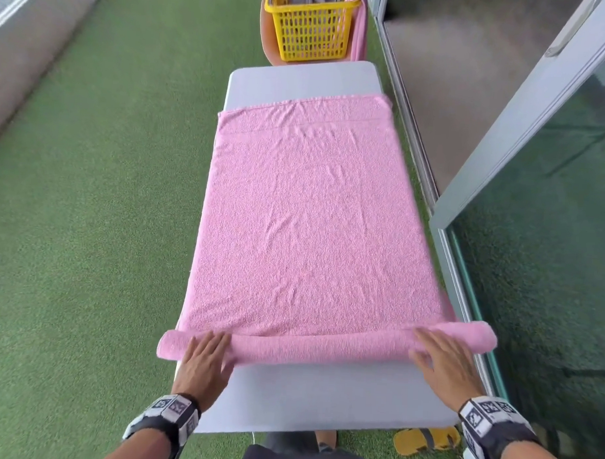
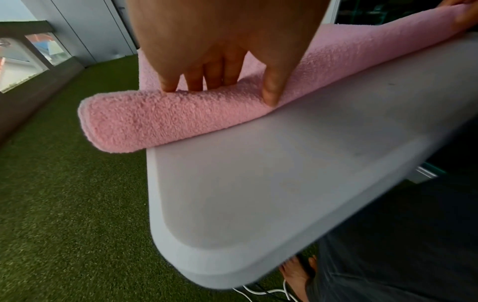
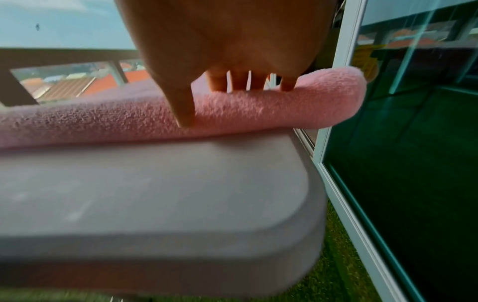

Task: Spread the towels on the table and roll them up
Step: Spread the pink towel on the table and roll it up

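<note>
A pink towel [image 1: 305, 212] lies flat along the grey table [image 1: 322, 398], its near end wound into a roll [image 1: 324, 347] that overhangs both long edges. My left hand [image 1: 205, 358] lies on the roll's left part with straight fingers on top and the thumb [image 2: 271, 90] against its near side. On the right part of the roll [image 3: 258, 108] rests my right hand [image 1: 442, 358], fingers spread over it, thumb [image 3: 185, 110] down the near face. The roll's left end [image 2: 124, 126] sticks out past the table edge.
A yellow basket [image 1: 310, 27] with folded cloth stands on a chair beyond the table's far end, a pink cloth [image 1: 358, 25] hanging beside it. A glass sliding door [image 1: 521, 216] runs close along the right. Green turf [image 1: 88, 222] covers the floor; yellow sandals [image 1: 424, 439] lie near my feet.
</note>
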Demonstrator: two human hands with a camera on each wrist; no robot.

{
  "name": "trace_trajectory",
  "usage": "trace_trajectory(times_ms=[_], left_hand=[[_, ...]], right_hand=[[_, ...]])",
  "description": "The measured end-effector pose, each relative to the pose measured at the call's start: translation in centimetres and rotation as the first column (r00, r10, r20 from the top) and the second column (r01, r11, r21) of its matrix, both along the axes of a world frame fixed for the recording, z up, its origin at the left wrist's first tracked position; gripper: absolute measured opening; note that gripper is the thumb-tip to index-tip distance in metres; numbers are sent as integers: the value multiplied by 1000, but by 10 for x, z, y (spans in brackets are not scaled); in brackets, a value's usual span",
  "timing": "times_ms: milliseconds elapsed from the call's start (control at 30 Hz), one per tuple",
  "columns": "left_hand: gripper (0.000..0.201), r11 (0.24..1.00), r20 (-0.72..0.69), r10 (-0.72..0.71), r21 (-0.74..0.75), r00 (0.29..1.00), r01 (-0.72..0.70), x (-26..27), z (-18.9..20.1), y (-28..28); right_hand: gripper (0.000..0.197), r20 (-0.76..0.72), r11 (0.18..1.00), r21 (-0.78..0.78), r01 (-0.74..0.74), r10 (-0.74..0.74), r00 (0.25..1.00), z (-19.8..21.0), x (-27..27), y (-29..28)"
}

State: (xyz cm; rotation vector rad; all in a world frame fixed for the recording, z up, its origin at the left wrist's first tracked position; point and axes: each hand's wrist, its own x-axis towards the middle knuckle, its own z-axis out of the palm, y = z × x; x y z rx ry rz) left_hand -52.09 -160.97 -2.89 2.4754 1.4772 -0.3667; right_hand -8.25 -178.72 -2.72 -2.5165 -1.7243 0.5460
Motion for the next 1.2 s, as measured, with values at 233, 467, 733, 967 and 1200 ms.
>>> trace_trajectory(times_ms=[233,467,733,967,1200], left_hand=[[10,999,59,33,25,998,-35,4,10,-9],[61,1000,77,8,-8,997,-8,12,-3,-2],[35,998,112,58,21,992,-60,27,8,11],[59,992,167,49,-123,985,-28,29,0,7],[32,998,178,53,36,983,-60,30,6,8]], right_hand=[[29,54,987,-163,-6,15,998,8,-6,0],[51,-30,999,-46,-8,6,1000,0,11,13],[28,48,982,-190,17,-8,999,12,1,15],[49,-38,994,-110,22,-26,999,12,1,21],[34,24,989,-150,3,0,1000,22,5,31]])
